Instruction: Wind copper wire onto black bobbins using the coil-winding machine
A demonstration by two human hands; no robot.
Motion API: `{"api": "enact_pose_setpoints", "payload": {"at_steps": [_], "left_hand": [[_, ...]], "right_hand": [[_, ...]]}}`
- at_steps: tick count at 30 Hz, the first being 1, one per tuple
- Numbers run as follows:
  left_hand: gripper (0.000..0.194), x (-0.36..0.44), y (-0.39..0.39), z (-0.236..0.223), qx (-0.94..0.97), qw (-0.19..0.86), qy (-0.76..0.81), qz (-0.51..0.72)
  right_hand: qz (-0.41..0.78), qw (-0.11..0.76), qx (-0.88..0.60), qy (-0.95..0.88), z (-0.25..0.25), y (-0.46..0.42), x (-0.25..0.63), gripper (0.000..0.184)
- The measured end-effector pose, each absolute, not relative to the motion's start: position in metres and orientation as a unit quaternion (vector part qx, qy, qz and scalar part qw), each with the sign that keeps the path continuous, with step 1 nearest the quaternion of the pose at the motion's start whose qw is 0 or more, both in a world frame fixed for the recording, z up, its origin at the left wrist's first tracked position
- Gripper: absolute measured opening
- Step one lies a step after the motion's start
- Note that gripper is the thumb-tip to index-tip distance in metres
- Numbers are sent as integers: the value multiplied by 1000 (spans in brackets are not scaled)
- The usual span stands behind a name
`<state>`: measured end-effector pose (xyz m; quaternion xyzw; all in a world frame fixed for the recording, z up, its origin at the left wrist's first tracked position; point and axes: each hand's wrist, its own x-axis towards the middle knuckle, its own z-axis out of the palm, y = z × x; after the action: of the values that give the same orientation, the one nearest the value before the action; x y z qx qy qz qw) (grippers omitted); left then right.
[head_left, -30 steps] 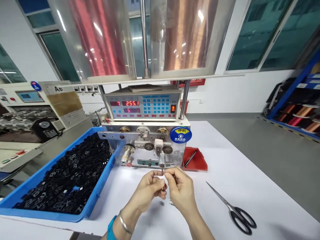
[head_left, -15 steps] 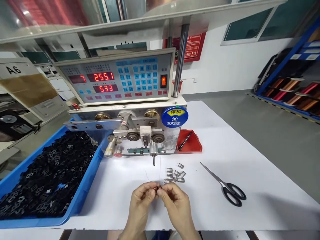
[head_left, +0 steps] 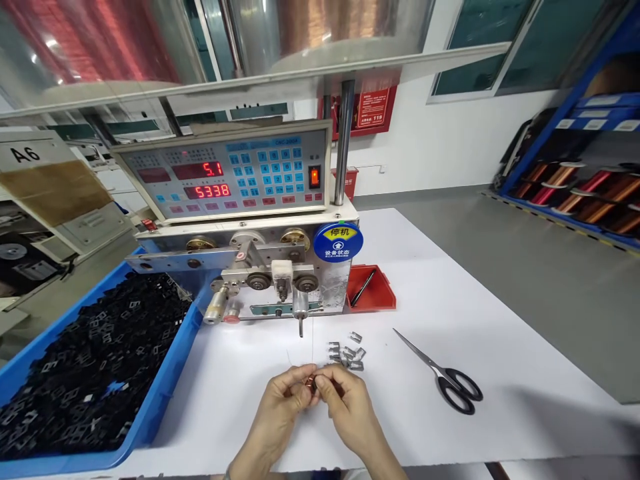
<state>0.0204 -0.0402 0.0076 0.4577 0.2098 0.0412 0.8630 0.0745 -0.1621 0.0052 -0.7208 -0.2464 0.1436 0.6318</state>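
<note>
Fingers of the left hand and right hand pinch a small copper-coloured coil between them, neither nearer; its long axis is unclear.

Bright light; soft shadow on white tabletop; glare on clear covers; edges stretched, seemingly blurred.

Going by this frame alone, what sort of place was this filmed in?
Probably a factory workshop handling wire: a bench machine with a lit control panel, wire spools, and a blue tray heaped with small black parts.
</note>
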Motion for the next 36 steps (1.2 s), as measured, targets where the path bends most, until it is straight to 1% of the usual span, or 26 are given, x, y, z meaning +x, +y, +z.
{"api": "enact_pose_setpoints", "payload": {"at_steps": [2,4,5,8,9,11,13,14,17,19,22,24,26,28,31,33,36], "left_hand": [[38,19,-38,6,471,858,204,32],[37,18,-36,4,488,850,198,25],[35,17,-35,3,496,846,194,24],[32,14,-33,-2,514,837,183,28],[31,13,-34,-3,515,837,182,34],[33,11,-36,-5,507,840,185,53],[37,10,-38,-6,495,845,190,69],[38,9,-39,-6,491,847,191,71],[34,8,-39,-4,488,852,178,69],[32,8,-38,-2,485,854,172,76],[34,7,-37,0,480,852,182,102],[34,6,-36,0,480,850,186,111],[31,5,-35,0,489,848,175,105],[29,4,-33,0,505,844,157,93],[28,3,-30,1,528,833,141,86],[28,2,-30,1,539,826,143,83],[28,1,-29,2,549,819,148,74]], "right_hand": [[149,624,-726,-248,5,-166,77,32],[131,588,-759,-249,5,-174,86,31],[110,551,-790,-245,5,-179,94,29],[31,401,-894,-200,7,-195,129,19],[16,366,-912,-185,7,-199,141,17],[7,327,-929,-173,5,-204,163,15],[13,317,-931,-182,3,-204,176,10],[15,314,-930,-188,3,-203,178,8],[13,323,-924,-206,11,-199,163,13],[27,369,-895,-249,21,-197,138,15],[59,481,-795,-365,32,-193,94,14],[35,523,-753,-399,33,-189,72,12],[-4,543,-737,-402,28,-185,61,13],[-34,548,-730,-407,21,-182,59,15],[-44,539,-722,-431,16,-183,63,17],[-35,524,-729,-438,18,-185,66,16],[12,487,-751,-446,26,-190,69,16]]}}
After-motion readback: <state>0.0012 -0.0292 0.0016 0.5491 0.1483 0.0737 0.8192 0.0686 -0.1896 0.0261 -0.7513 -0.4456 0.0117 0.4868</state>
